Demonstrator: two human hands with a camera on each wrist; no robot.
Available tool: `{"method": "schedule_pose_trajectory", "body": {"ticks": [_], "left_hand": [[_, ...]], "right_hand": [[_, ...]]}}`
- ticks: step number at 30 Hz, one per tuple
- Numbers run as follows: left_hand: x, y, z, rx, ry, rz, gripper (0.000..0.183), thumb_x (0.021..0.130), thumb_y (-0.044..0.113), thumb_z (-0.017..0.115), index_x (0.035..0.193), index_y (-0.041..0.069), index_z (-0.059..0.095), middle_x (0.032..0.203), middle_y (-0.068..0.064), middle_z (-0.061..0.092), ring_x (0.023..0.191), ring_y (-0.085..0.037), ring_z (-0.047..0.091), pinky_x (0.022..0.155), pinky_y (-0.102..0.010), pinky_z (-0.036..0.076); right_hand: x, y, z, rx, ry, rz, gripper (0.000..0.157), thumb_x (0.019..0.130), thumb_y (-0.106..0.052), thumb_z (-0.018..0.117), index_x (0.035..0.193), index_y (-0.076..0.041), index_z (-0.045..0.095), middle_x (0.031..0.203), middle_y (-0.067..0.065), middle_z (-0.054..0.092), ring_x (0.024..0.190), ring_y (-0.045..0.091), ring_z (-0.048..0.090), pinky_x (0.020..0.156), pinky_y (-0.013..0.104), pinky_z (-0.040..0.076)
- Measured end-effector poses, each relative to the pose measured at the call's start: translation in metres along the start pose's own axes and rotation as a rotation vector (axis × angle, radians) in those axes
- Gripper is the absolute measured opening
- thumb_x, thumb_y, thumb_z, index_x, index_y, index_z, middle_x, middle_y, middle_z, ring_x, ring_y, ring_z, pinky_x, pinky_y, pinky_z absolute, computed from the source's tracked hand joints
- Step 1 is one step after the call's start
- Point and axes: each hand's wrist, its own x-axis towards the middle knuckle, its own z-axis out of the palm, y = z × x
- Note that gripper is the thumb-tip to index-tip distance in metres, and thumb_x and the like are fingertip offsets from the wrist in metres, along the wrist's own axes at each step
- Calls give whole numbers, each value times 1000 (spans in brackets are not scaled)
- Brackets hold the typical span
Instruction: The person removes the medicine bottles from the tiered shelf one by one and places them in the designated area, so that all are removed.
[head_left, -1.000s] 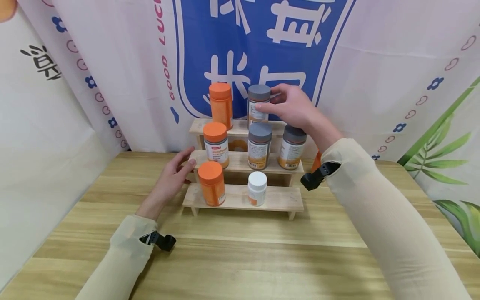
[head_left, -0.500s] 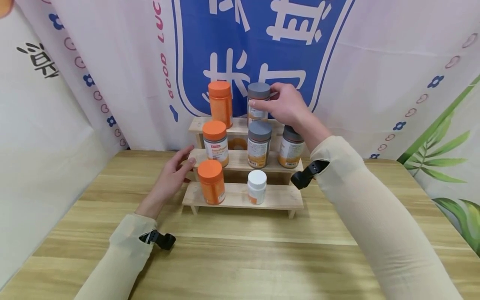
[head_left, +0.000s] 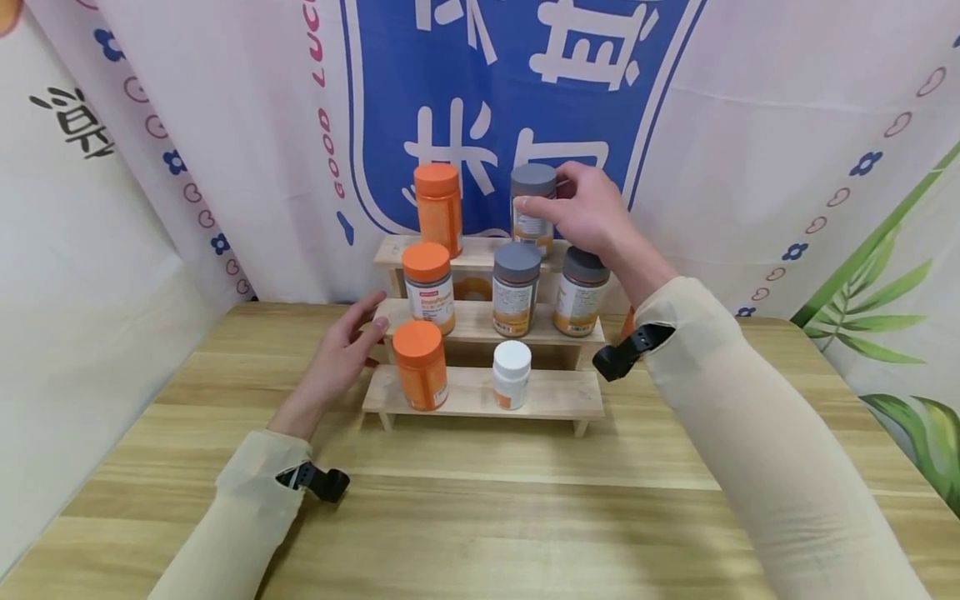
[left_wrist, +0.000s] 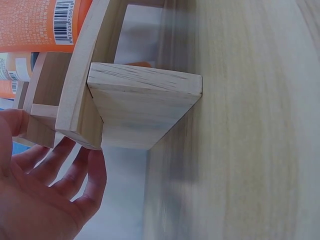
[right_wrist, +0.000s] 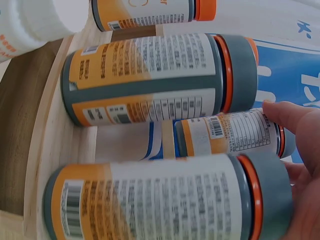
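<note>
My right hand grips a grey-lidded jar near its lid, thumb in front and fingers behind. This jar stands upright at the top tier, right of an orange jar. In the right wrist view it is partly hidden behind two nearer grey-lidded jars. At the left end of the three-tier wooden shelf, my left hand holds the middle tier's end. In the left wrist view its thumb and bent fingertips meet the board ends.
The middle tier bears an orange-lidded jar and two grey-lidded jars. On the bottom tier stand an orange jar and a small white bottle. A printed curtain hangs close behind the shelf, on a wooden table.
Over the last half second my right hand has shifted the grey-lidded jar slightly right along the top tier. My left hand stays at the shelf's left end.
</note>
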Motion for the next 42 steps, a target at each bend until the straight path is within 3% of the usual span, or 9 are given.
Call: {"method": "schedule_pose_trajectory", "body": {"ticks": [7, 14, 23, 38, 42], "left_hand": [[2, 0, 1, 0, -2, 3, 61, 115, 38, 43, 170, 19, 26, 170, -20, 35, 133, -40, 55, 81, -29, 57], [1, 1, 1, 1, -5, -8, 61, 115, 39, 42, 171, 20, 25, 170, -20, 35, 135, -40, 53, 83, -29, 56], [0, 1, 1, -9, -6, -10, 61, 115, 39, 43, 171, 21, 24, 171, -19, 35, 135, -40, 53, 83, -30, 56], [-2, -1, 0, -15, -3, -25, 63, 115, 40, 43, 171, 20, 23, 173, -18, 32, 138, -41, 51, 84, -31, 56], [0, 0, 1, -9, 3, -23, 62, 115, 41, 43, 171, 22, 25, 171, -18, 35, 135, -39, 53, 83, -31, 56]], "right_hand": [[-1, 9, -11, 1, -7, 7, 66, 99, -51, 70, 147, -10, 52, 146, 12, 59, 129, 29, 54, 114, 48, 47], [-2, 20, -15, 33, 19, -4, 57, 101, -49, 68, 140, -9, 54, 135, 11, 58, 123, 27, 53, 106, 44, 50], [-2, 36, -29, 75, 55, 10, 65, 102, -49, 67, 150, -9, 50, 149, 13, 56, 133, 28, 51, 117, 49, 47], [-9, 49, -42, 97, 61, 23, 69, 102, -50, 66, 154, -10, 47, 154, 15, 52, 139, 32, 48, 119, 55, 43], [-11, 53, -45, 118, 72, 28, 67, 102, -52, 65, 154, -13, 49, 153, 13, 53, 135, 30, 48, 112, 49, 46]]}}
